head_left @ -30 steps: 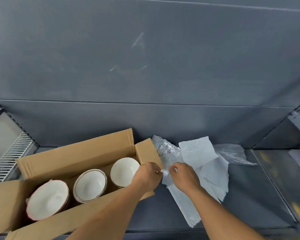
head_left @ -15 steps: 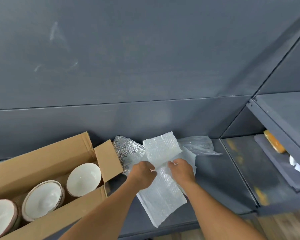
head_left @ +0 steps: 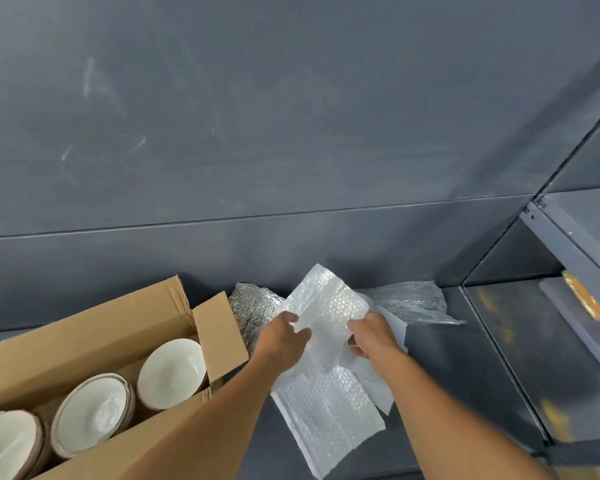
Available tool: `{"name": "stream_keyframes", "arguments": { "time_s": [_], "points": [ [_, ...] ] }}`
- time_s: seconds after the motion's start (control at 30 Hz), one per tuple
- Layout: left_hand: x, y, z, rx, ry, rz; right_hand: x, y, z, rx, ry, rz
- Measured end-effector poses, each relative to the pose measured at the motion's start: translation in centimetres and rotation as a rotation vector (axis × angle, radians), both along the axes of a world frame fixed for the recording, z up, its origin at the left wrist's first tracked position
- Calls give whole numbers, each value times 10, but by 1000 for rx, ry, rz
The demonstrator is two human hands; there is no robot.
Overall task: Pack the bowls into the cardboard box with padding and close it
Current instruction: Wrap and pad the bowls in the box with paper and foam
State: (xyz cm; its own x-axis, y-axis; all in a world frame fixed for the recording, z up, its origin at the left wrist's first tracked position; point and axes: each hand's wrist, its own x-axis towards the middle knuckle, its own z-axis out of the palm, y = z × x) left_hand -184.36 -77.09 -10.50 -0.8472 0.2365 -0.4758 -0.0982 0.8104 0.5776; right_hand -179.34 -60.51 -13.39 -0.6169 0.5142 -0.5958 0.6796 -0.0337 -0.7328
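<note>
Left grip, right grip holding bubble wrap, bowls in box

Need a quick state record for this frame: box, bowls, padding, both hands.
box: cardboard box, flaps open, on grey shelf
bowls: three bowls in a row inside, uncovered
padding: bubble wrap sheet right of box, partly lifted
left: left hand grips sheet
right: right hand grips sheet
behind: silver foil padding, clear plastic film
</note>
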Motion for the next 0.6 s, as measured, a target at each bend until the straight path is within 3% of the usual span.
{"name": "stream_keyframes", "arguments": {
  "time_s": [0.17,0.6],
  "points": [
    [-10,-8,11,45,59,121,3,9,28,-25,94,146],
    [-10,-69,30,399,-67,308,-5,-25,48,47,158,291]
  ]
}}
